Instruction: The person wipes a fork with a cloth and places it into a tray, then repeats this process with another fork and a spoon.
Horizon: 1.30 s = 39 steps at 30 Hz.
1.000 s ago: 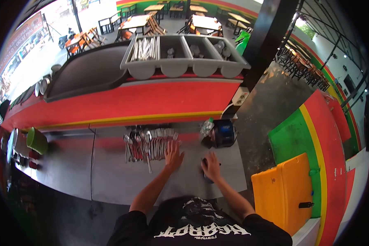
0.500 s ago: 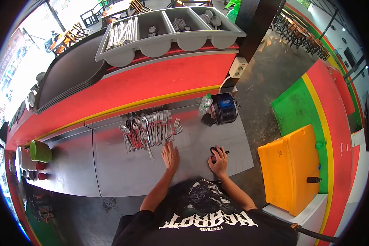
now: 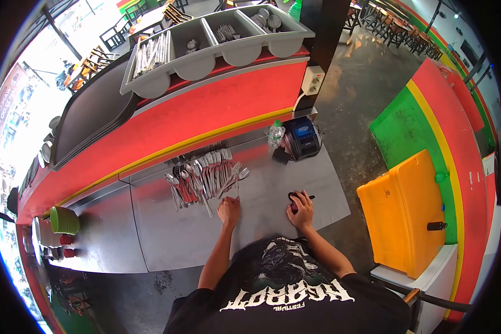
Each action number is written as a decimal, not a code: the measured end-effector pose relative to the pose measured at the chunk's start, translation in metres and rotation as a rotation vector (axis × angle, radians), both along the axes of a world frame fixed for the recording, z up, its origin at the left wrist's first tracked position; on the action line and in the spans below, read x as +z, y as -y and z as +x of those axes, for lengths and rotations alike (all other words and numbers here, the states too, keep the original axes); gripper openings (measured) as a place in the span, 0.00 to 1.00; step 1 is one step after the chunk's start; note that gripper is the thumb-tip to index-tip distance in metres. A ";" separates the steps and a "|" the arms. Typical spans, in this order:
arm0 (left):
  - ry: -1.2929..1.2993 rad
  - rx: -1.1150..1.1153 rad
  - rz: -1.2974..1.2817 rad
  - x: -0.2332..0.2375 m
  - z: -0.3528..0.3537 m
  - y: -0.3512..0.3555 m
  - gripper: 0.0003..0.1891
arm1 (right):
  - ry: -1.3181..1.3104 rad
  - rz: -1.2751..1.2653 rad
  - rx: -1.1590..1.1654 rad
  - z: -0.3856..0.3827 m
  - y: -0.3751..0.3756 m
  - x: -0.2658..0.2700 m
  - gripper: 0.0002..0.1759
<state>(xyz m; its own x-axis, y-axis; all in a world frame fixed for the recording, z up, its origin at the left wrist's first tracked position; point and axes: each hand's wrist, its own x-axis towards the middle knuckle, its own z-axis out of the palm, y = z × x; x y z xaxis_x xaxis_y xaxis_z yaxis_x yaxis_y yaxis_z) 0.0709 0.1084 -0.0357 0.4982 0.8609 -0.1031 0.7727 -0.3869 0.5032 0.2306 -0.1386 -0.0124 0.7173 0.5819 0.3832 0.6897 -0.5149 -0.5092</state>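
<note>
Near the front of the steel counter, my left hand [image 3: 229, 211] is closed at the handle end of a fork [image 3: 239, 181], whose tines point away from me. Beside it, several spoons and forks [image 3: 200, 175] lie in a rough row, handles mostly toward me. Over to the right, my right hand [image 3: 300, 211] rests on the counter, fingers curled around a small black and dark red object [image 3: 293, 206]. A black tip of it sticks out past the fingers; most of it is hidden, so I cannot tell its kind.
A grey cutlery tray [image 3: 206, 62] and stacked dark trays [image 3: 94, 106] sit on the red ledge. At the counter's back right stand a plastic bottle [image 3: 275, 135] and a black-blue device [image 3: 304, 139]. Green containers [image 3: 65, 220] are left; a yellow box [image 3: 403, 214] is right.
My left hand has gone from outstretched fingers to a closed grip at the fork's handle. My right hand stays around the small dark object. The view has shifted slightly.
</note>
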 end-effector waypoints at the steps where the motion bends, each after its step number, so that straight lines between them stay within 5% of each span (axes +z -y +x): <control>1: -0.030 -0.049 -0.059 0.001 -0.001 0.000 0.17 | 0.005 0.007 -0.001 0.000 0.000 -0.001 0.21; 8: 0.046 -0.263 -0.321 -0.008 -0.017 0.032 0.20 | -0.119 0.123 -0.067 -0.005 0.002 0.009 0.30; 11: 0.510 -0.242 -0.688 -0.041 -0.027 0.050 0.18 | -0.082 0.147 -0.088 -0.005 0.002 0.005 0.30; 17: 0.841 -0.052 -1.235 0.019 -0.028 0.084 0.15 | -0.038 0.108 -0.074 -0.002 0.004 0.001 0.29; 23: 0.427 -0.199 -1.198 0.059 -0.016 0.087 0.17 | 0.037 0.010 -0.136 -0.010 0.003 0.004 0.27; 31: 0.387 -0.012 -1.158 0.017 -0.028 0.104 0.19 | -0.068 0.103 0.144 -0.020 0.023 0.023 0.37; 34: 0.447 -0.038 -1.156 -0.027 -0.041 0.106 0.19 | -0.090 -0.041 0.264 -0.025 0.040 0.018 0.40; 39: 0.321 -0.178 -1.134 -0.033 -0.042 0.107 0.16 | -0.463 0.139 0.311 -0.029 0.024 0.013 0.31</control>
